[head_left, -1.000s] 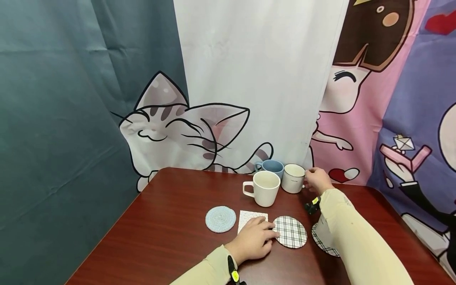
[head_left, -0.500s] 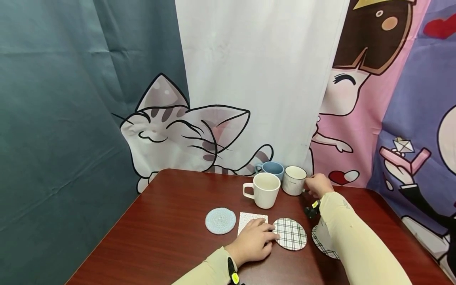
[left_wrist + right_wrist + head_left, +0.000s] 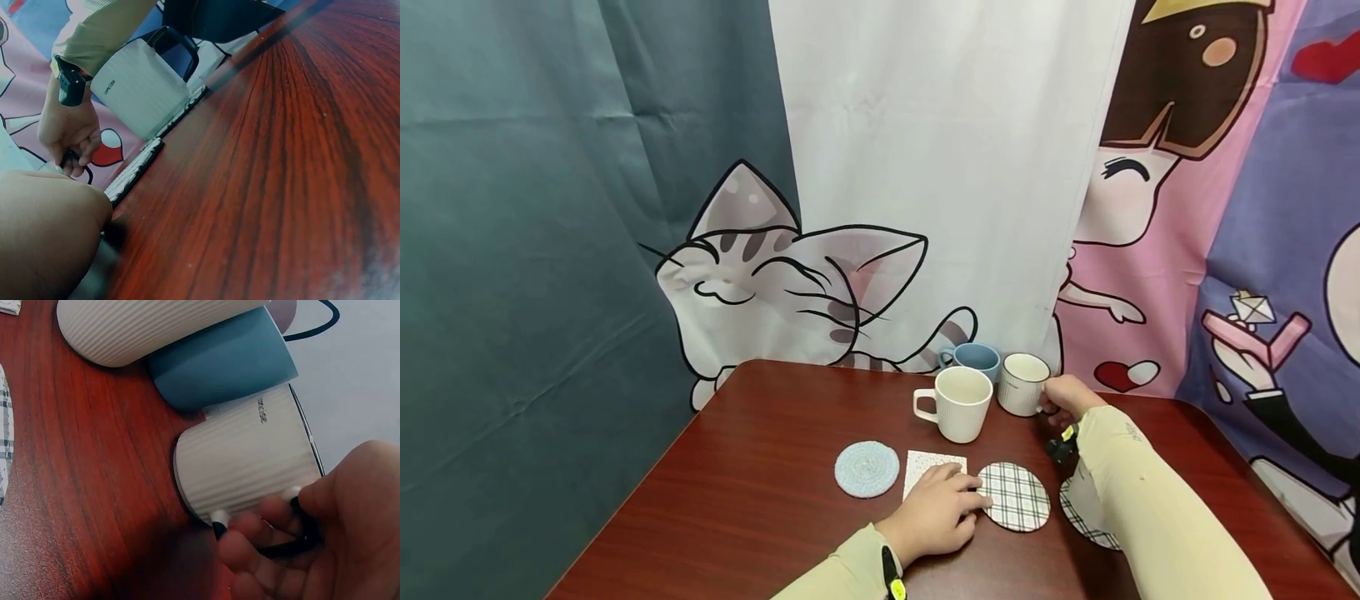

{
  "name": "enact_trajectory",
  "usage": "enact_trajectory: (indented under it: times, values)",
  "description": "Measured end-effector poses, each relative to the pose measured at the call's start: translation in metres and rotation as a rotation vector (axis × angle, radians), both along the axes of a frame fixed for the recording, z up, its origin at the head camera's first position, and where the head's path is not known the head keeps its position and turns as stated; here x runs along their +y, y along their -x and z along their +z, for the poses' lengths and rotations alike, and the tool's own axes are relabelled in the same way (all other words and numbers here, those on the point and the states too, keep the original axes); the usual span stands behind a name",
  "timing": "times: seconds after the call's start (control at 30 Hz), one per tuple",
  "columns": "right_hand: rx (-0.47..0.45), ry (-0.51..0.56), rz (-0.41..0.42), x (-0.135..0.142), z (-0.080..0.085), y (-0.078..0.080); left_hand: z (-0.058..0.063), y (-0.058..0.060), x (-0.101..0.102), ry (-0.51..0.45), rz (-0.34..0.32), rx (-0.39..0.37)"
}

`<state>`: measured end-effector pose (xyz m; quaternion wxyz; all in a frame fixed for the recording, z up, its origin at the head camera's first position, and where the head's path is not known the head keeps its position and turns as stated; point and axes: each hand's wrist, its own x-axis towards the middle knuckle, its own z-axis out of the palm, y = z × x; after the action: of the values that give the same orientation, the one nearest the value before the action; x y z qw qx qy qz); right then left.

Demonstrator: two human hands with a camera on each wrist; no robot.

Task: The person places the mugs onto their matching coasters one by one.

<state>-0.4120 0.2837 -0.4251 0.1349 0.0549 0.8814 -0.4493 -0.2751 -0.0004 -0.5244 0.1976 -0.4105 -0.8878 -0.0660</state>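
At the back of the table, my right hand (image 3: 1066,396) has its fingers curled round the black handle (image 3: 287,547) of a ribbed white mug with a dark rim (image 3: 1021,393). In the right wrist view this mug stands upright, close beside a blue mug (image 3: 225,359). My left hand (image 3: 934,510) lies with relaxed fingers over a speckled square coaster (image 3: 923,465), fingertips at the edge of a round plaid coaster (image 3: 1018,500). Another white mug (image 3: 140,90) with a black handle sits on a second plaid coaster (image 3: 1078,521), partly hidden behind the right forearm in the head view.
A larger ribbed cream mug (image 3: 964,412) stands in front of the blue mug, its handle pointing left. A round pale-blue woven coaster (image 3: 867,469) lies left of the square one. Printed curtains (image 3: 925,125) hang right behind the table's back edge (image 3: 820,364).
My right hand's fingers have closed further round the handle. The dark-rimmed mug has shifted slightly right and nearer. My left hand has stayed in place; the head view has tilted a little.
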Motion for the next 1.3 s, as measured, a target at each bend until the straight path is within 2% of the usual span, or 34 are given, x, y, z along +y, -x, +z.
enact_trajectory:
  times: [0.4,0.6,0.83,1.07,1.3]
  values:
    - [-0.221,0.328,0.114,0.009,0.004,0.008,0.0,-0.001,0.0,-0.004,-0.008,-0.002]
    - [-0.254,0.444,0.095,0.01,0.005,0.008,0.002,-0.001,0.001,0.007,-0.002,-0.011]
    - [-0.228,0.51,0.021,0.003,0.008,0.002,0.003,-0.003,0.001,0.01,0.014,-0.034]
    - [-0.138,0.525,0.027,-0.005,0.022,-0.005,0.004,-0.004,0.0,0.006,0.011,-0.019]
    - [-0.073,0.54,-0.004,0.0,0.032,-0.024,0.001,-0.004,0.001,0.0,0.006,-0.026]
